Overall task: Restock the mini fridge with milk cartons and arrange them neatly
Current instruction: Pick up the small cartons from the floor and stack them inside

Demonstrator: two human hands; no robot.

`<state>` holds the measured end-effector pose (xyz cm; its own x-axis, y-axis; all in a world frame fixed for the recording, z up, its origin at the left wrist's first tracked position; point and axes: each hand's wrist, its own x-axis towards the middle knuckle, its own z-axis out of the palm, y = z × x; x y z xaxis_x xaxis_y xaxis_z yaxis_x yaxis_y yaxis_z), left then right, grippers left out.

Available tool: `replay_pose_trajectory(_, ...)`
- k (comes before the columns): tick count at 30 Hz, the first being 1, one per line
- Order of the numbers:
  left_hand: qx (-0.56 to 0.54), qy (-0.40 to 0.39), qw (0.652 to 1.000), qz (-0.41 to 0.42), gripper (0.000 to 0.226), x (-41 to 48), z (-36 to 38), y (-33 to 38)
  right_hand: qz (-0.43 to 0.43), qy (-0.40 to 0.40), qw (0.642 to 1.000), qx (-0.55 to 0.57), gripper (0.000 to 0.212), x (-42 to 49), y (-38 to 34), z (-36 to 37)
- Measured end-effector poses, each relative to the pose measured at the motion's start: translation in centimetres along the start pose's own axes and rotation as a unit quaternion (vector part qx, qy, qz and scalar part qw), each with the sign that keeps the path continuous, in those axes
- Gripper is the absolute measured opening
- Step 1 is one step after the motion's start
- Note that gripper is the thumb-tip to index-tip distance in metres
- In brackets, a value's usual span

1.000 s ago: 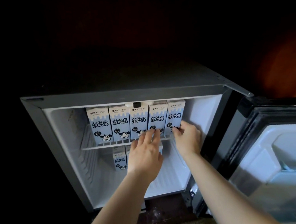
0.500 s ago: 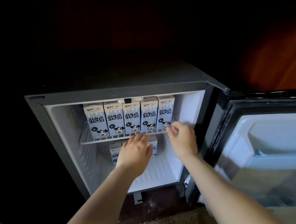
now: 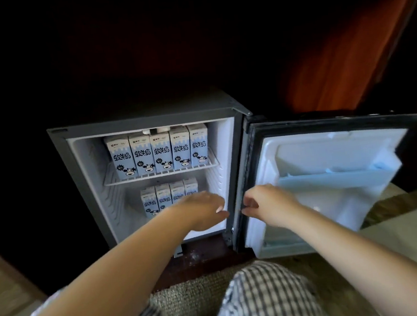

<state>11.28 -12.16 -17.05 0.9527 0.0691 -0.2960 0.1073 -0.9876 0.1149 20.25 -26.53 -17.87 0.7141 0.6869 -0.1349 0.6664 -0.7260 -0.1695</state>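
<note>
The mini fridge (image 3: 88,194) stands open, its door (image 3: 330,161) swung out to the right. Several blue-and-white milk cartons (image 3: 161,152) stand upright in a tight row on the upper wire shelf (image 3: 160,174). A second row of several cartons (image 3: 163,200) stands on the fridge floor, partly hidden by my left hand. My left hand (image 3: 200,212) hovers in front of the lower compartment, fingers apart and holding nothing. My right hand (image 3: 265,205) is in front of the hinge edge with fingers loosely curled, holding nothing.
The door's inner shelf (image 3: 332,184) holds nothing that I can see. A woven mat (image 3: 190,302) lies on the floor before the fridge, and checked fabric (image 3: 266,297) on my leg shows at the bottom. The surroundings are dark, with a reddish wooden panel (image 3: 346,68) at the upper right.
Both hands have drawn back from the upper-shelf cartons and dropped lower, outside the fridge. The camera has pulled back, so the lower row and the door show more.
</note>
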Motion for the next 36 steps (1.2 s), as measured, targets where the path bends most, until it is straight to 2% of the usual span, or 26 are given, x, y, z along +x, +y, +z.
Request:
replay_pose_trajectory(5, -0.022, 0.008, 0.997, 0.074, 0.038, -0.6, -0.9, 6.2, 0.023, -0.031, 0.999, -0.009, 0.031, -5.8, 3.4, -1.9)
replay_pose_trajectory(10, 0.001, -0.028, 0.992, 0.119, 0.038, -0.3, 0.5, 12.7, 0.049, -0.033, 0.998, -0.021, 0.031, -10.9, 7.3, -2.2)
replay_pose_trajectory(14, 0.010, -0.063, 0.987, 0.150, 0.037, 0.3, 3.1, 17.4, 0.093, -0.032, 0.995, 0.002, 0.029, -13.6, 10.9, -0.1)
replay_pose_trajectory(18, 0.044, -0.100, 0.980, 0.165, 0.039, 1.3, 7.3, 21.2, 0.121, -0.066, 0.990, 0.025, 0.029, -15.8, 14.5, 3.4)
replay_pose_trajectory(22, 0.014, -0.161, 0.975, 0.150, 0.041, 2.5, 12.7, 23.7, 0.152, -0.154, 0.973, 0.083, 0.026, -17.8, 17.6, 8.0)
replay_pose_trajectory(26, -0.043, -0.210, 0.968, 0.129, 0.037, 3.2, 19.0, 24.5, 0.202, -0.185, 0.955, 0.115, 0.022, -19.3, 19.9, 13.8)
replay_pose_trajectory(29, -0.056, -0.212, 0.969, 0.112, 0.039, 2.7, 22.7, 25.4, 0.222, -0.197, 0.948, 0.114, 0.022, -19.9, 20.9, 17.7)
replay_pose_trajectory(33, -0.090, -0.201, 0.972, 0.076, 0.040, 3.0, 25.9, 26.2, 0.240, -0.240, 0.936, 0.097, 0.035, -20.8, 21.6, 21.3)
replay_pose_trajectory(36, -0.099, -0.207, 0.971, 0.069, 0.052, 3.1, 28.4, 25.9, 0.249, -0.231, 0.930, 0.139, 0.045, -21.8, 21.7, 24.6)
